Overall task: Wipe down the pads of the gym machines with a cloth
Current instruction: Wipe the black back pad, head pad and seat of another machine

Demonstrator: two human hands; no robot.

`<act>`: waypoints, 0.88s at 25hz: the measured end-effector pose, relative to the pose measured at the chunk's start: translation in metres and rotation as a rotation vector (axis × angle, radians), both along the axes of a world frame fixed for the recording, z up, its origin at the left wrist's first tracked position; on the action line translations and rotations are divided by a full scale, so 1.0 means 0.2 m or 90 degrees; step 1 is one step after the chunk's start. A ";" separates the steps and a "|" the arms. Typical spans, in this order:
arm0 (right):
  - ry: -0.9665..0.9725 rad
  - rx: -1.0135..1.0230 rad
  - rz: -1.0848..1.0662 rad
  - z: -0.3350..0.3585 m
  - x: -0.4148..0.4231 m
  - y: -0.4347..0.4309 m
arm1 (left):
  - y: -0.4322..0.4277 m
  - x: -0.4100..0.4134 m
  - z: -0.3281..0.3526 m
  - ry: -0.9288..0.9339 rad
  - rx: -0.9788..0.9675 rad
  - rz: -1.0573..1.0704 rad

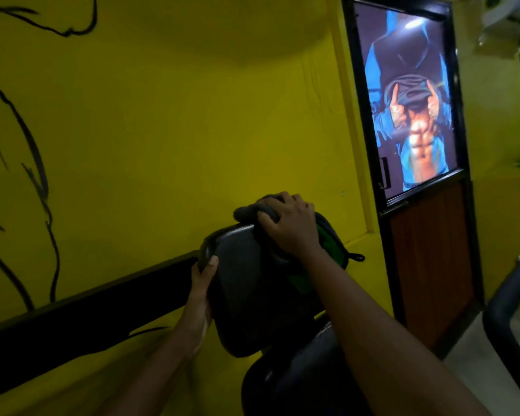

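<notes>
— Cloth [254,212] first: where is it?

— Bunched dark on the top edge of the black back pad [246,283], under the right hand [288,226]. One rolled end sticks out to the left of the fingers.

— And that hand's grip?

— Fingers curled down over the cloth and the pad's top rim, pressing it there. Closed around the fabric, palm down.

— The other hand?

— The left hand [203,276] clasps the pad's left edge, thumb on the front face, the other fingers hidden behind the rim. It holds only the pad.

— How does the pad sit?

— Upright and tilted a little, facing the camera, in the middle of the view. Below it lies a second black pad [288,382], the seat, partly covered by the right forearm. Something green [327,244] shows behind the back pad's right side; I cannot tell what it is.

— Surroundings?

— Yellow wall [162,115] with black line drawing at left and a black band [87,319] low down. To the right, a door [427,265] with a poster of a torso [415,100] above a brown panel. A padded black bar [508,310] curves in at the far right edge.
</notes>
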State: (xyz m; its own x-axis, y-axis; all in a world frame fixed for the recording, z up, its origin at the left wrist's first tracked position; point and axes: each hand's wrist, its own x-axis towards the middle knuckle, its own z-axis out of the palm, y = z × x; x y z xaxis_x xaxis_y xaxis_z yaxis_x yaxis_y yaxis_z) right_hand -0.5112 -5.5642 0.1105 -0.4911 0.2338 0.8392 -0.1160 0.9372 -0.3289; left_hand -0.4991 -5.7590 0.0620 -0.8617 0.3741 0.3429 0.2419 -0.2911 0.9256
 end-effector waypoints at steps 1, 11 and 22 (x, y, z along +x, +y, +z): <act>-0.013 -0.014 -0.012 0.00 -0.01 0.07 | 0.00 0.00 0.00 0.001 0.001 0.006; 0.095 -0.450 0.072 -0.35 0.08 0.21 | 0.01 0.02 0.02 -0.008 0.000 0.013; 0.009 -0.359 0.095 -0.21 0.11 0.23 | 0.00 -0.01 0.01 -0.004 -0.010 -0.013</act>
